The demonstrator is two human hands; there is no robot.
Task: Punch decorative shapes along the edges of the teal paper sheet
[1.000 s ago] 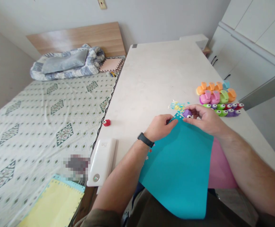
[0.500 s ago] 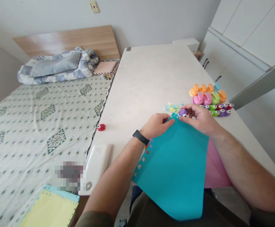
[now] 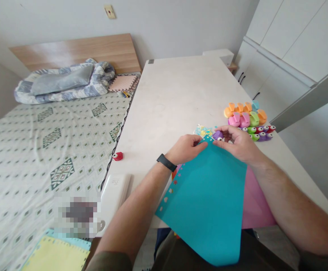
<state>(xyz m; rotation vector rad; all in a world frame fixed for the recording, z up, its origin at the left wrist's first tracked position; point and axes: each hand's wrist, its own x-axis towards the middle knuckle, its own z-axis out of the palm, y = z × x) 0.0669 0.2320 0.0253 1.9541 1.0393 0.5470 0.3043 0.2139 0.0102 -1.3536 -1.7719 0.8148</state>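
Observation:
A teal paper sheet [image 3: 209,199] lies slanted over the near table edge and my lap, with small shapes punched along its left edge. My left hand [image 3: 186,148] pinches the sheet's far corner. My right hand [image 3: 238,143] is closed on a small purple paper punch [image 3: 217,135] set on that same corner. A pink sheet [image 3: 257,205] lies under the teal one. Small paper cut-outs [image 3: 203,131] are scattered just beyond the corner.
A cluster of coloured punches [image 3: 247,117] sits on the white table [image 3: 180,90] to the right. A red punch [image 3: 118,156] lies near the table's left edge, a white device [image 3: 114,194] nearer me. The bed [image 3: 48,143] and yellow paper [image 3: 55,258] are left.
The view has shifted slightly. Both hands stay at the teal sheet's corner with the purple punch; more of the sheet's punched left edge shows.

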